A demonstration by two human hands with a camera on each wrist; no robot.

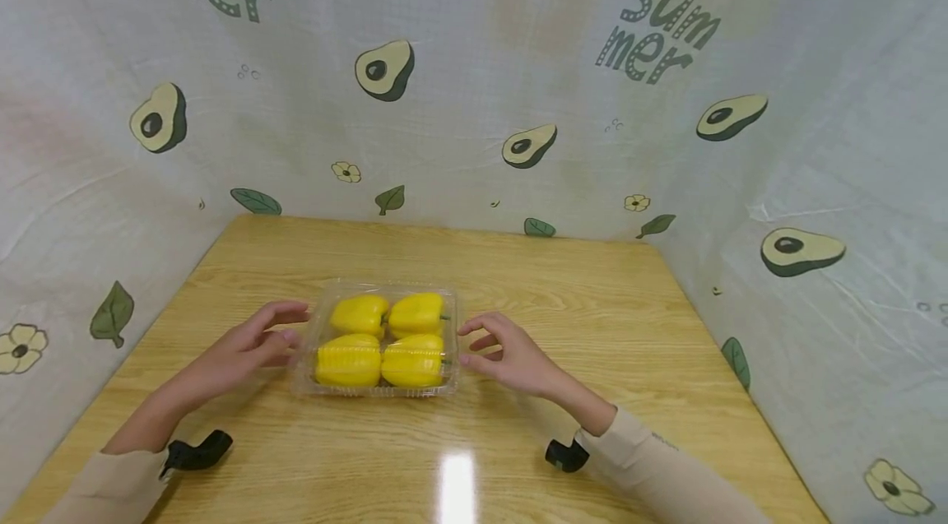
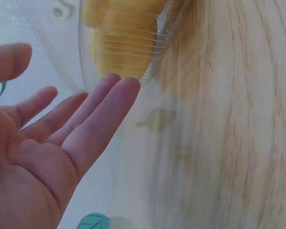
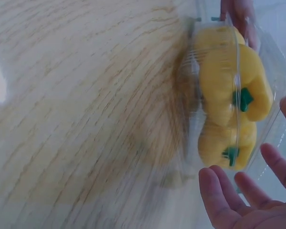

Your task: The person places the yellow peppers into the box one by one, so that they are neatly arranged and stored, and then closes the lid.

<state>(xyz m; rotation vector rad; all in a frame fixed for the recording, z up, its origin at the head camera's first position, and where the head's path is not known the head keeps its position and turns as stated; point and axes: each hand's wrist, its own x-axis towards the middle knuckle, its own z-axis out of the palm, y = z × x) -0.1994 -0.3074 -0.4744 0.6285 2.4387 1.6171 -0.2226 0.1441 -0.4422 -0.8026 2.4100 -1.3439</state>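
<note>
A clear plastic container (image 1: 305, 384) lies on the table with several yellow bell peppers (image 1: 348, 361) inside, set in two rows. Green stems show on the peppers (image 3: 252, 95) in the right wrist view. My left hand (image 1: 240, 355) is at the container's left side, fingers loosely bent and thumb apart. My right hand (image 1: 518, 359) is at the opposite side, its fingertips close to the plastic wall. Neither hand grips the container; whether any fingertip touches it, I cannot tell. In the left wrist view the left hand (image 2: 43, 157) shows its palm, with fingers extended toward the box.
The wooden table (image 1: 563, 285) spreads around the container, with a bright light reflection near its front. A pale cloth (image 1: 459, 30) printed with avocados, leaves and lettering hangs behind and on both sides. Black wrist-worn mounts (image 1: 198, 452) stick out below both hands.
</note>
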